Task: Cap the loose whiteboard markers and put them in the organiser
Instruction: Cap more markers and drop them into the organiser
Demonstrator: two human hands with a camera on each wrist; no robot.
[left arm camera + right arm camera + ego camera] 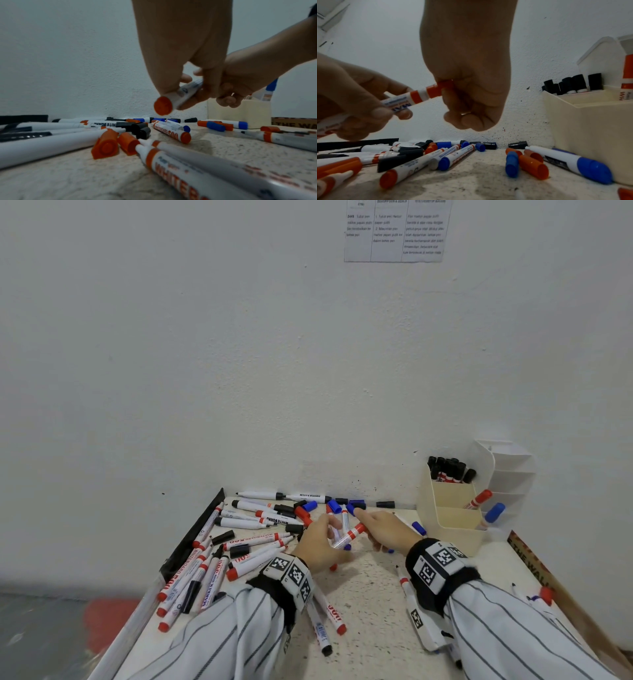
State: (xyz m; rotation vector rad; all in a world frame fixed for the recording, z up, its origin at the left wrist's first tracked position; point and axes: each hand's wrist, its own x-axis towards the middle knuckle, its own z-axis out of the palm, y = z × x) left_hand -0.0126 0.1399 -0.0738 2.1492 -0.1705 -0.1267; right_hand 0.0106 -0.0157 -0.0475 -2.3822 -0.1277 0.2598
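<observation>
Red marker (349, 536) between both hands

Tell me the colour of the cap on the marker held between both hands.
Red cap on the white whiteboard marker; the right wrist view shows it best.

Markers (239, 542) left — organiser (452, 508) right.
</observation>
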